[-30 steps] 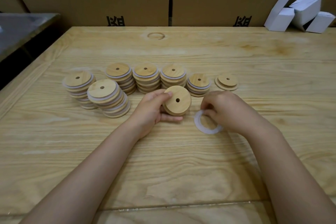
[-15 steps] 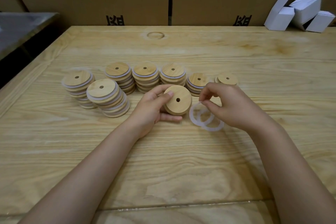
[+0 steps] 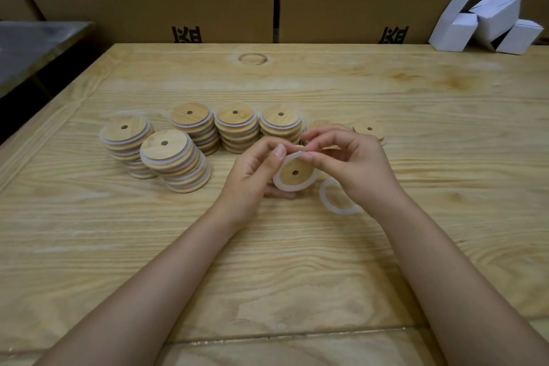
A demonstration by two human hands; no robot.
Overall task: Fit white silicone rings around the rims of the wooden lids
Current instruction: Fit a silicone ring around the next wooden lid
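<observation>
Fingers (image 3: 261, 147) of the left hand (image 3: 249, 172) clamp a wooden lid (image 3: 297, 171), tilted low over the tabletop (image 3: 297, 261) at centre; the right hand (image 3: 353, 163) pinches a white silicone ring (image 3: 280, 186) against the lid's far rim; the ring appears only partly seated. Best practice, probably: pin the seated arc with the left thumb; stretch the slack round evenly; avoid twisting. A spare ring (image 3: 328, 203) lies on the tabletop just right of the lid; ringed stacks (image 3: 175, 157) stand far left.
</observation>
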